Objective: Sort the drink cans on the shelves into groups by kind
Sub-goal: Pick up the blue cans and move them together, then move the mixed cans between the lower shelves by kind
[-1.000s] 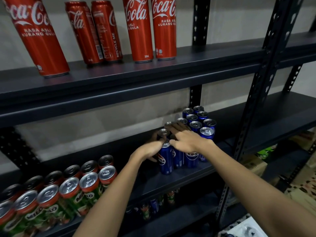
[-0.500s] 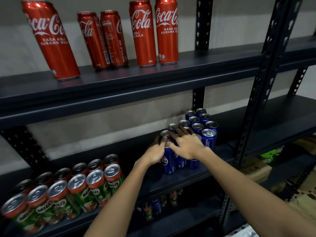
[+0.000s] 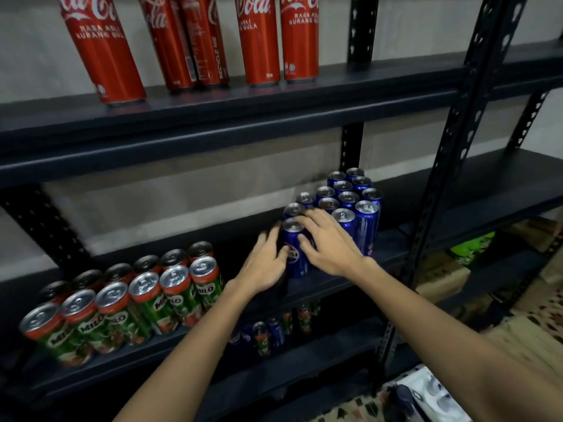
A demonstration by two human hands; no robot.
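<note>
Several blue Pepsi cans (image 3: 350, 196) stand packed together on the middle shelf (image 3: 457, 214). The front blue can (image 3: 294, 254) sits at the group's left corner. My left hand (image 3: 265, 264) is at this can's left side, fingers spread, thumb touching it. My right hand (image 3: 330, 243) lies over the can's upper right, fingers fairly straight across it and the can tops behind. Several green and red Milo cans (image 3: 146, 300) stand in rows at the left of the same shelf. Tall red Coca-Cola cans (image 3: 259, 41) line the top shelf (image 3: 213, 117).
A few mixed cans (image 3: 274, 330) stand in the dark on the lower shelf. A black perforated upright post (image 3: 441, 162) rises right of the Pepsi group. Cardboard boxes (image 3: 441, 275) and a patterned floor lie at the lower right.
My left hand's fingers have spread and loosened from the front blue can's side. My right hand stays on the cans, slid slightly forward. The view has shifted a little.
</note>
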